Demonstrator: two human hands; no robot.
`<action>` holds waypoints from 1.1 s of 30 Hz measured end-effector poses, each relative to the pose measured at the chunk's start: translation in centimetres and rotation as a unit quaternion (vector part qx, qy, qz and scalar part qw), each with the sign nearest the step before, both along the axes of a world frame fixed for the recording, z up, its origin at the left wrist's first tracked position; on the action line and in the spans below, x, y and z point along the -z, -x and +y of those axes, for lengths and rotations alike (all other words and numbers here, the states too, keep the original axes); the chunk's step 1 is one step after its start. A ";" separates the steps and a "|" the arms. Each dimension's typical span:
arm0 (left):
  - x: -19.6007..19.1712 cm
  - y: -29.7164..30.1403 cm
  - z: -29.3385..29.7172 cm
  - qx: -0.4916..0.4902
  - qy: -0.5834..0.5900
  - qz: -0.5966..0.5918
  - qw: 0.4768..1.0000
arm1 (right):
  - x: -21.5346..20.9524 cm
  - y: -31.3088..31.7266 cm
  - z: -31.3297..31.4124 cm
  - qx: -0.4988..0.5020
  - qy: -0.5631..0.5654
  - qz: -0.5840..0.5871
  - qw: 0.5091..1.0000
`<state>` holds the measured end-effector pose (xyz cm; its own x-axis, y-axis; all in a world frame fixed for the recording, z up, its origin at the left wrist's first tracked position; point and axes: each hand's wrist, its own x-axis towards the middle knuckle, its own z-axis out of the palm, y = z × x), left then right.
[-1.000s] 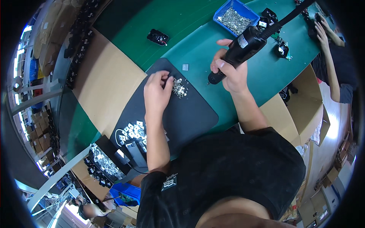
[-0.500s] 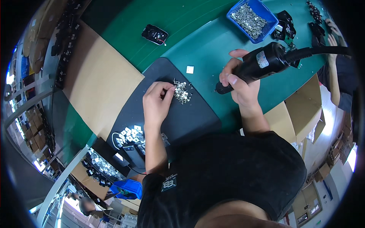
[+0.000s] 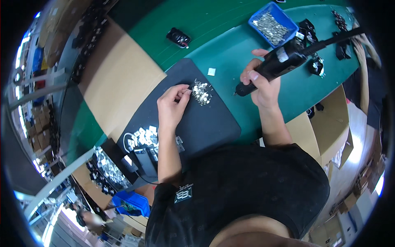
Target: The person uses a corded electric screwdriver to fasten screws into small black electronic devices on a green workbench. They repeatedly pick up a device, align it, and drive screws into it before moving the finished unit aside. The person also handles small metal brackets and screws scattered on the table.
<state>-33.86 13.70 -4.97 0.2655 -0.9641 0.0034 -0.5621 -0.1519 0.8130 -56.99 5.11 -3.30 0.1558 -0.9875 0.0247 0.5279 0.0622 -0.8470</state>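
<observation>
My left hand (image 3: 171,105) rests on a black mat (image 3: 205,123), its fingertips pinched at the edge of a small heap of shiny metal parts (image 3: 201,92). My right hand (image 3: 260,82) is closed around a black electric screwdriver (image 3: 276,64), whose tip points down at the green table (image 3: 230,49) just right of the mat. A black cable runs from the tool to the upper right. A small white square piece (image 3: 211,71) lies on the table between the heap and the tool.
A blue bin of metal screws (image 3: 273,24) stands at the back. A black key-fob-like part (image 3: 178,38) lies further left. White parts (image 3: 142,138) sit at the mat's near-left end. Cardboard sheet (image 3: 119,82) to the left. Another person's arm (image 3: 364,74) works at right.
The view has shifted. My right hand has tilted the screwdriver flatter and drawn its tip slightly away from the mat. My left hand stays at the heap of metal parts.
</observation>
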 end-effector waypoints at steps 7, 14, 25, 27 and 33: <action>0.3 -2.6 4.8 0.046 -0.001 -0.122 0.992 | 0.6 -0.2 0.4 -0.004 0.030 -0.056 0.998; -1.0 -5.0 13.0 -0.132 0.014 -0.233 0.964 | 0.6 -0.2 1.1 -0.047 0.054 -0.034 0.997; -1.7 -6.4 15.9 -0.242 -0.136 -0.336 0.900 | 0.4 -0.5 1.1 -0.054 0.062 -0.067 0.994; -1.7 -6.2 16.0 -0.259 -0.144 -0.330 0.896 | 0.3 -0.5 1.3 -0.049 0.064 -0.065 0.995; -0.2 -6.8 16.8 -0.233 -0.038 -0.274 0.933 | 0.0 -0.7 1.6 -0.050 0.067 -0.064 0.994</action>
<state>-27.06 30.52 -4.77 0.6335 -0.7480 0.1979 -0.7486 -0.5280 0.4010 -56.28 6.67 -3.29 0.2404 -0.9537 0.1807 0.6293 0.0114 -0.7770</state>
